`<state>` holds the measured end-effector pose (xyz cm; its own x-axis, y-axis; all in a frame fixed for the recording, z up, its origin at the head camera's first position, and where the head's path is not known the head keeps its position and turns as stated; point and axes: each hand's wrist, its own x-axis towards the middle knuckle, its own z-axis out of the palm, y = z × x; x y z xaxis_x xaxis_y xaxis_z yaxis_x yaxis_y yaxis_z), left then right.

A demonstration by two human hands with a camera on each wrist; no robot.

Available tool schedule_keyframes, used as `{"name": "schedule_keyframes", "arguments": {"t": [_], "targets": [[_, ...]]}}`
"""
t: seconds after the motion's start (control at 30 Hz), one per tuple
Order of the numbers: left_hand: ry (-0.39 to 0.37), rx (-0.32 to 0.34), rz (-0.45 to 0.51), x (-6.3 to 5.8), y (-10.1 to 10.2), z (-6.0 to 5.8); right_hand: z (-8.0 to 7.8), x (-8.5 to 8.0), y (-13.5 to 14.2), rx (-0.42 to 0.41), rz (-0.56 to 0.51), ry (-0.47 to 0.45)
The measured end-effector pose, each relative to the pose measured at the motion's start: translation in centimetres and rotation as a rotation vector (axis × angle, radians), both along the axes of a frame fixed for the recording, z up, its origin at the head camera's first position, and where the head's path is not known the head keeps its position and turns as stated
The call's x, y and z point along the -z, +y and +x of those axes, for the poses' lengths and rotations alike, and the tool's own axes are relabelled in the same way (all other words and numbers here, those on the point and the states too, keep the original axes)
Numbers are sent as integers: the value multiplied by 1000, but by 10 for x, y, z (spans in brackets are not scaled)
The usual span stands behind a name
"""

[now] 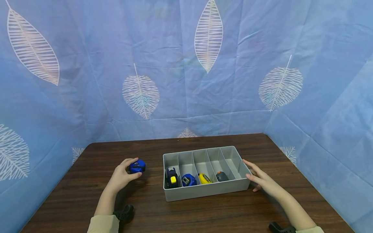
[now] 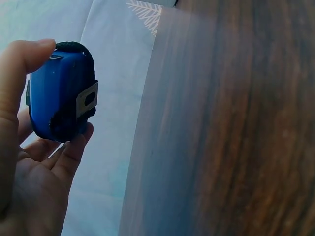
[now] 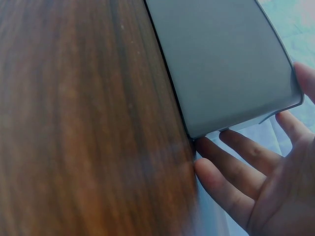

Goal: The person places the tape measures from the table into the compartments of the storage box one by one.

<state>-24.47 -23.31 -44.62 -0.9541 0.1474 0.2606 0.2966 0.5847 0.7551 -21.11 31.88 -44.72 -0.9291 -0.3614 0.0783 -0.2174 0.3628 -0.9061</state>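
My left hand (image 1: 121, 174) pinches a blue tape measure (image 1: 137, 166) between thumb and fingers, left of the grey divided tray (image 1: 204, 191). In the left wrist view the tape measure (image 2: 61, 93) shows its metal end hook and a black strap. My right hand (image 1: 263, 181) touches the tray's right end with fairly straight fingers, the thumb at the rim by the near corner. Inside the tray, from the left, each in its own compartment, lie a black tape measure with a yellow button (image 1: 172, 179), a blue one (image 1: 188, 180), a yellow one (image 1: 204, 178) and a dark grey one with orange (image 1: 222, 176).
The tray stands slightly angled on a dark wooden table (image 1: 151, 210). Behind and beside the table hangs a blue cloth (image 1: 180, 90) with white leaf prints. Each wrist wears a black strap (image 1: 123, 213).
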Motion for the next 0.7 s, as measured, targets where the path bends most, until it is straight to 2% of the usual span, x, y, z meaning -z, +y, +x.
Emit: {"name": "schedule_keyframes", "arguments": {"t": [0.7], "targets": [[49, 1, 60, -12, 8, 3, -1, 1, 1, 3, 5, 7]]}}
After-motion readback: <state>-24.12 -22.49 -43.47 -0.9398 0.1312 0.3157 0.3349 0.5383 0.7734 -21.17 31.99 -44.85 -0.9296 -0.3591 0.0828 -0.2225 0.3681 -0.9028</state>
